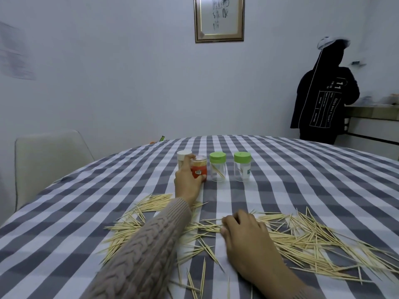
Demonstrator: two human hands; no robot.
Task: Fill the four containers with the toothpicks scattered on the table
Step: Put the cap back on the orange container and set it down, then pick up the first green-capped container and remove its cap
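Fingers (195, 157) of left hand (187, 180) around red-labelled container (199, 169), arm outstretched.

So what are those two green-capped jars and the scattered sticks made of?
The two green-lidded jars look like clear plastic, possibly glass: see-through walls, matte green lids. The toothpicks look like pale bare wood or bamboo, thin, pointed and unshiny.

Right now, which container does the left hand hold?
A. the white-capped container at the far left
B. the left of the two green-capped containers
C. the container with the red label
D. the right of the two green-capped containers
C: the left hand has its fingers and thumb curled round the container with the red label; both green-capped containers stand apart to the right, untouched.
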